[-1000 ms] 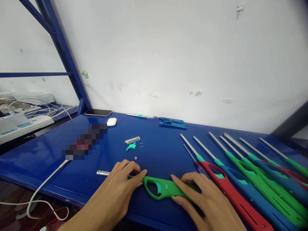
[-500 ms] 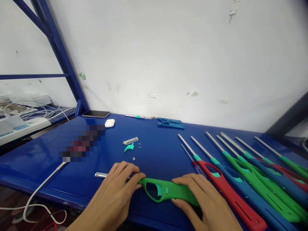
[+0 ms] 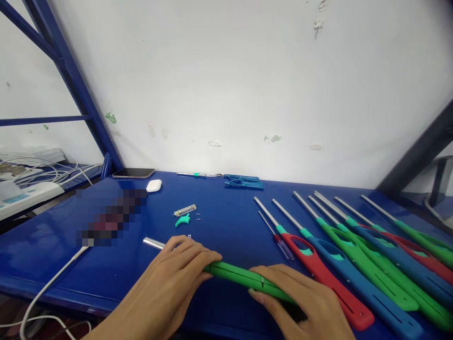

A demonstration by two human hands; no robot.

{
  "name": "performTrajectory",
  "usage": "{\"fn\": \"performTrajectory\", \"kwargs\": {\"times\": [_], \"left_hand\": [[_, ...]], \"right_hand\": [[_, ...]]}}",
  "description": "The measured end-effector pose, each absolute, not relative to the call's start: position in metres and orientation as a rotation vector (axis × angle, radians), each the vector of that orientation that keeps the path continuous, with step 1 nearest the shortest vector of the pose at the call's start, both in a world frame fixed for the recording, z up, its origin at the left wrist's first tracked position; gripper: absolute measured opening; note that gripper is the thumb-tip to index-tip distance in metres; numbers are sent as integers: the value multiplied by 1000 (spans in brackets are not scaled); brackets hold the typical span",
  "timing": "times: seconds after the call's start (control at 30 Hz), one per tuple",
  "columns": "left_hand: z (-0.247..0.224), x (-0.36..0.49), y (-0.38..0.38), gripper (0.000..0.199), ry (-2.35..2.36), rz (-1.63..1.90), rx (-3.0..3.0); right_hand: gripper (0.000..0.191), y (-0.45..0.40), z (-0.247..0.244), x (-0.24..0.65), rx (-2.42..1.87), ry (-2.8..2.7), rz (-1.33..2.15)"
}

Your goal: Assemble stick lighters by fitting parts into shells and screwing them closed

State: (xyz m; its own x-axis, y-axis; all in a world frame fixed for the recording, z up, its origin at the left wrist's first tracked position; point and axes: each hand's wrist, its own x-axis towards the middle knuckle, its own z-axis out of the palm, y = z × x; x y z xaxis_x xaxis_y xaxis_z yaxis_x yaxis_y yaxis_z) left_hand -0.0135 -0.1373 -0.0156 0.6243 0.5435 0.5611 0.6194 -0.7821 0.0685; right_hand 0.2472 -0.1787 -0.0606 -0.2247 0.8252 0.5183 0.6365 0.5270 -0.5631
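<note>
A green long-nosed gas lighter [image 3: 235, 273] lies across both my hands near the table's front edge, its narrow side with the seam facing up. My left hand [image 3: 184, 274] closes round the neck end, and the metal tube [image 3: 153, 243] sticks out beyond it to the left. Round the handle end, my right hand [image 3: 293, 295] grips with thumb below and fingers on top. Behind my left hand lie a clear fuel tank [image 3: 185, 210], a turquoise trigger [image 3: 183, 220], two tiny pins [image 3: 198, 216] and a small white piece [image 3: 189, 236], partly hidden.
On the right several red, blue and green lighters [image 3: 329, 285] lie side by side, with a screwdriver [image 3: 279, 240] beside them. Blue casing halves [image 3: 244, 183] and a metal tube [image 3: 194, 174] lie by the wall. Leftward are a phone [image 3: 133, 173], a white case [image 3: 154, 185] and a cable [image 3: 53, 283].
Both hands have rolled the green lighter, so its seam side faces up instead of the flat side with the trigger opening. The view has shifted slightly right.
</note>
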Motion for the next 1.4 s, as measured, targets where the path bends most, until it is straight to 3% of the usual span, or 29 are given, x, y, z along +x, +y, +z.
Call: {"fn": "performTrajectory", "kwargs": {"times": [0.57, 0.87, 1.0, 1.4], "left_hand": [[12, 0, -133, 27, -923, -818, -2956], [9, 3, -133, 9, -997, -617, -2928], [11, 2, -127, 24, -880, -581, -3002], [8, 11, -123, 26, -691, -696, -2997]], "right_hand": [[18, -180, -61, 254, -1113, -1887, 92], [20, -178, -57, 256, -1067, -1910, 41], [24, -177, -59, 255, -1064, -1939, -74], [23, -177, -60, 262, -996, -1991, -135]]}}
